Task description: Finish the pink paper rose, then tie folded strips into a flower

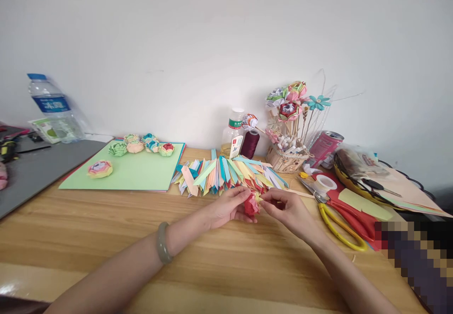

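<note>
Fingers of the left hand point(226, 208) are cupping the red paper flower point(251, 204); those of the right hand point(292, 210) are closing narrowly at its yellow right side. Whether they are actually pinching a petal: cannot tell. Left palm and fingers are hiding the flower's left side; the right hand's lower fingers are curling out of sight. Both forearms point(123, 271) are running off the bottom edge. The grey mat point(35, 175) is being cut by the left edge; a pixelated patch point(417, 267) is masking the lower right. Flower is hovering over the desk point(215, 267), just before the strips point(226, 175); wood is showing between the forearms. Scissors point(322, 212) are bordering the right. Yellow part is pointing rightward; long axis is staying unclear.
</note>
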### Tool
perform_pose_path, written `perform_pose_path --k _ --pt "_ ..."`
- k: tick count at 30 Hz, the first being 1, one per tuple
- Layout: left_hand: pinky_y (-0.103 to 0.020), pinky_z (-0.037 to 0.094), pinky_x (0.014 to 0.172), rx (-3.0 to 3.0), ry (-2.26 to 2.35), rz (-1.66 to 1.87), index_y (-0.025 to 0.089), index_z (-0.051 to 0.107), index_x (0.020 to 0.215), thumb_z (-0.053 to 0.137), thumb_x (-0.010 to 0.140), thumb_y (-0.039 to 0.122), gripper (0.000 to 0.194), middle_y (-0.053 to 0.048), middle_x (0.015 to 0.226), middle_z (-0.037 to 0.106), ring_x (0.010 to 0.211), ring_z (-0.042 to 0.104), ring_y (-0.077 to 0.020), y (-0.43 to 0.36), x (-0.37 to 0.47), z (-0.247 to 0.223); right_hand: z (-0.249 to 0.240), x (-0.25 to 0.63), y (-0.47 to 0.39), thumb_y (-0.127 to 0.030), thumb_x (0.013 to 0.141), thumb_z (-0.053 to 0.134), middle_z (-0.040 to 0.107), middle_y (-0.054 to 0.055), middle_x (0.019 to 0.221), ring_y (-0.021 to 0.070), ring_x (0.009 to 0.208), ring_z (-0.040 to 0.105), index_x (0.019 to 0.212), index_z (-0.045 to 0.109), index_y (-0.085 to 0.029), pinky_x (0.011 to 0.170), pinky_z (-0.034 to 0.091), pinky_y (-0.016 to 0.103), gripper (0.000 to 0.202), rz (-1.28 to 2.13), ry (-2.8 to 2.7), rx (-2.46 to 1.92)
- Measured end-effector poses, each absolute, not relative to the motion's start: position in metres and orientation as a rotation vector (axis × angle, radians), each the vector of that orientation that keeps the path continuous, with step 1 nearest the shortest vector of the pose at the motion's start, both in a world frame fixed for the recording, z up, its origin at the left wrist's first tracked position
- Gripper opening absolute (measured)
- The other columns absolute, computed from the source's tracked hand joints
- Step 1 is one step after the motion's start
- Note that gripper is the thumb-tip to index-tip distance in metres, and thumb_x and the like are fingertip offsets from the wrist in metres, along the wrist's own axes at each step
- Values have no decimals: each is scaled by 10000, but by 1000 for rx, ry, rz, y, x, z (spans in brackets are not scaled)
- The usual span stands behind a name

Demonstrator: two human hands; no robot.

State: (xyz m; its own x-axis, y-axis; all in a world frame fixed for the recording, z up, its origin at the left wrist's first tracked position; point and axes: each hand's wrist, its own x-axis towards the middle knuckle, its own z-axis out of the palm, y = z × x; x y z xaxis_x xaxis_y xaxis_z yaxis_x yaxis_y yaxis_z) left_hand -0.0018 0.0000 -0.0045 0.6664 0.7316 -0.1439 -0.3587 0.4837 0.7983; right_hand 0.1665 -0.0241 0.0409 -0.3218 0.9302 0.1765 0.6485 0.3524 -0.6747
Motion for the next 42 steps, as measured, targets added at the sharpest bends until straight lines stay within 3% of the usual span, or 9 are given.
perform_pose_path --k 11,19,24,27,30,32,34,39,42 --pt "-208 493 534 851 488 672 136 509 879 538 762 422 310 -56 741 649 594 648 -150 2 -2 -7 42 168 -27 -235 829 461 609 39 686 130 604 539 742 619 -170 562 413 234 192 367 -2196 -1261" --pt "-224 498 561 851 462 700 206 482 1069 574 756 356 358 -44 818 650 703 656 -166 0 -5 -1 36 169 -31 -192 825 473 611 61 743 143 664 568 829 620 -178 605 434 240 147 -1 -2234 -1145" --pt "-211 466 456 845 379 526 229 460 1150 395 752 602 549 -96 970 638 712 662 -217 2 -8 0 48 172 -30 -153 815 489 616 50 734 130 654 572 827 616 -187 587 454 234 132 144 -2220 -982" --pt "-228 457 426 815 439 463 159 536 1044 284 729 684 662 -92 807 661 519 632 -168 5 -6 -4 49 176 -28 -151 818 486 625 56 752 140 684 574 847 626 -189 599 455 246 148 100 -2374 -861" --pt "-207 448 413 779 540 558 107 590 882 444 768 540 471 -53 635 633 415 557 -103 6 -5 -5 45 180 -27 -162 825 477 634 61 793 149 707 577 891 626 -202 606 458 260 167 14 -2460 -854" --pt "-208 473 456 744 532 633 124 594 918 550 766 363 287 -45 695 639 506 591 -110 5 -6 -3 42 181 -27 -164 830 473 636 66 823 151 739 588 917 618 -206 631 474 263 175 -7 -2393 -889" --pt "-236 505 519 706 477 669 164 575 1007 567 759 273 271 -51 836 641 663 628 -143 5 -7 0 41 181 -27 -159 834 470 636 67 835 146 760 599 927 612 -206 650 490 260 176 -10 -2304 -906" --pt "-265 515 533 658 348 571 166 555 1062 492 801 368 336 -84 956 599 772 622 -181 3 -10 2 41 183 -26 -158 835 479 652 68 845 149 776 609 954 612 -213 646 498 261 187 -65 -2363 -857" --pt "-268 511 608 689 352 586 152 555 1061 587 745 339 369 -91 958 598 792 616 -170 1 -10 2 42 183 -25 -154 829 486 656 63 836 155 768 614 945 614 -223 644 499 270 186 -82 -2335 -862"
